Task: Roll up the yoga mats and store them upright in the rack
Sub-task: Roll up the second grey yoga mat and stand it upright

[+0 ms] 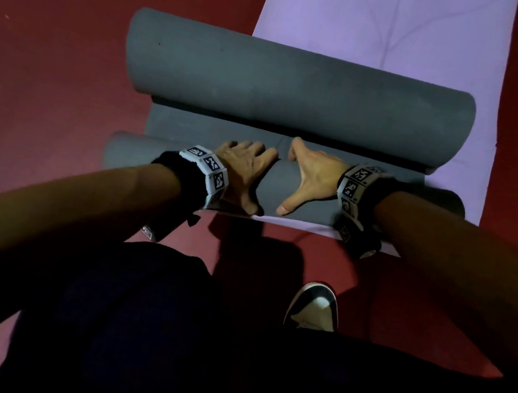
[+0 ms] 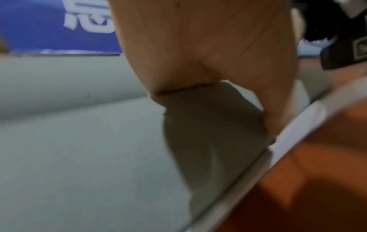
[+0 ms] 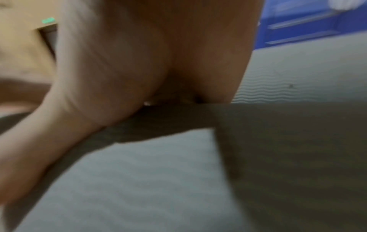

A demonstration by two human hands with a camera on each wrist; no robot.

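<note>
grey mat (image 1: 297,93): laid crosswise over the near end of the purple mat on the floor; both of its ends are curled into rolls, a fat roll on the far side and a slimmer roll (image 1: 298,196) on the near side, with a flat strip seen between them.
purple mat (image 1: 386,22): spread flat on the floor, running away from the person; its near edge is seen just under the near roll, as a pale strip.
left hand (image 1: 242,176): laid over the top of the near roll, fingers curved over its far side, thumb pressed on the near face; the roll is gripped. In the left wrist view only the palm (image 2: 198,47) and the grey surface (image 2: 79,157) are seen, blurred.
right hand (image 1: 312,179): set on the same roll just beside the left hand, thumb spread toward the near edge, fingers bent over the far side and mostly hidden; how tightly they curl cannot be told. The right wrist view is blurred, palm (image 3: 149,55) against the grey mat.
wrist bands: marker-printed bands are worn on both wrists (image 1: 208,170).
floor (image 1: 56,25): dark red.
shoe (image 1: 314,307): dark and white toe seen on the floor, near the purple mat's near edge.
rack: not seen in any view.
</note>
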